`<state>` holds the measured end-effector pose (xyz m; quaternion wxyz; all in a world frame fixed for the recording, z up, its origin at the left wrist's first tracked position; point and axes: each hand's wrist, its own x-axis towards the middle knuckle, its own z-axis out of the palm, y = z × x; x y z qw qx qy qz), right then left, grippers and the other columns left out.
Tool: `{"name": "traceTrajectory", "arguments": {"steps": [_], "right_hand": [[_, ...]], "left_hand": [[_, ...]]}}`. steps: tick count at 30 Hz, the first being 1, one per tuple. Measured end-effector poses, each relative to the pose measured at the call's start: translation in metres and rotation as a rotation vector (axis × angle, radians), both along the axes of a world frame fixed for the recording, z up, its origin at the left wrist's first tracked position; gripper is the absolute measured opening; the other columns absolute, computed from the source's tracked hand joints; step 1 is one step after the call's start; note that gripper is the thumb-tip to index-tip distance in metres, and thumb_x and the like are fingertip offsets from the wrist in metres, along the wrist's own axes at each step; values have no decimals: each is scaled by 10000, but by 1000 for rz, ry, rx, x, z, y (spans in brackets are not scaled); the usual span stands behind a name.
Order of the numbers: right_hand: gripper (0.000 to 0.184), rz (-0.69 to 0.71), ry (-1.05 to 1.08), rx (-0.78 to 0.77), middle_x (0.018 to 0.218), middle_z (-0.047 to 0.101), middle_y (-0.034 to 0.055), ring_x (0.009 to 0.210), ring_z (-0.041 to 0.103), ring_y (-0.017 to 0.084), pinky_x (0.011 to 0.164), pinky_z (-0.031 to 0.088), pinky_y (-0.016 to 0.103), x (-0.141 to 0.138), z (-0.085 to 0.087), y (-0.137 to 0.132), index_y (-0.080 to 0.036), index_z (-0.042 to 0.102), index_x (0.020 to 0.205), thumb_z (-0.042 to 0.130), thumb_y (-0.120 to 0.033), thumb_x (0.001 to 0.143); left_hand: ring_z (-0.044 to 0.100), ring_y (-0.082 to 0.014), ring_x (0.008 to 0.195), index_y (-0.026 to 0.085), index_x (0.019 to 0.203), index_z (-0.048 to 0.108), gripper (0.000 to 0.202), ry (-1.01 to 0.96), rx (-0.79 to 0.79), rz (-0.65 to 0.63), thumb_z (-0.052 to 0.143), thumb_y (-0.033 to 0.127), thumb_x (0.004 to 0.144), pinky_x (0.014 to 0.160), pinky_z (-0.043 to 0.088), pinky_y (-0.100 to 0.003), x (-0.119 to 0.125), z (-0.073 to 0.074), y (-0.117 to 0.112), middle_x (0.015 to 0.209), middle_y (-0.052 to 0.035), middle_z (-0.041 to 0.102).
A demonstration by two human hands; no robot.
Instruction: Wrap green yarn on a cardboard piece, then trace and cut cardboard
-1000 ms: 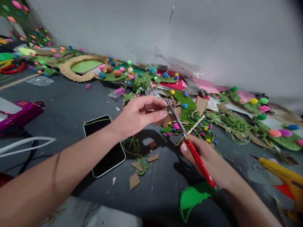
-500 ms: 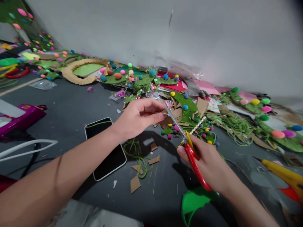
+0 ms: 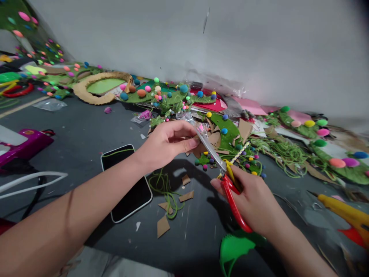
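Observation:
My left hand (image 3: 167, 142) pinches a small brown cardboard piece (image 3: 213, 139) above the grey floor, fingers closed on it. My right hand (image 3: 253, 202) grips red-handled scissors (image 3: 223, 175). Their steel blades slant up and left and meet the cardboard at my left fingertips. Brown cardboard scraps (image 3: 173, 207) and a loop of green string (image 3: 165, 188) lie on the floor below my hands.
A black phone (image 3: 127, 182) lies beside my left forearm. A green plastic piece (image 3: 233, 248) sits under my right wrist. A yellow glue gun (image 3: 343, 209) is at the right, a magenta one (image 3: 25, 144) at the left. Green felt shapes with pom-poms (image 3: 161, 94) line the wall.
The scissors' handles have closed a little and the blades have moved further into the cardboard. Both hands have shifted slightly left.

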<state>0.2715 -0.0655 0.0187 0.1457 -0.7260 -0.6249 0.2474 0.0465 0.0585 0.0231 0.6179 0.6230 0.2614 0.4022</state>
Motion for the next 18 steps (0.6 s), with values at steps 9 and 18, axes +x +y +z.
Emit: {"name": "traceTrajectory", "arguments": {"steps": [9, 18], "right_hand": [[642, 22, -12, 45, 606, 502, -9, 578, 400, 165, 562, 303, 291, 0, 1, -2, -262, 416, 719, 518, -872, 890], [657, 32, -214, 154, 568, 477, -7, 550, 316, 158, 569, 232, 305, 14, -6, -4, -256, 398, 681, 542, -858, 900]], "left_hand": [[795, -168, 824, 177, 937, 720, 149, 21, -7, -39, 844, 250, 895, 799, 648, -290, 0, 1, 1, 908, -37, 816], [806, -191, 852, 166, 967, 728, 172, 71, -16, -47, 845, 268, 895, 819, 664, -313, 0, 1, 1, 949, -60, 825]]}}
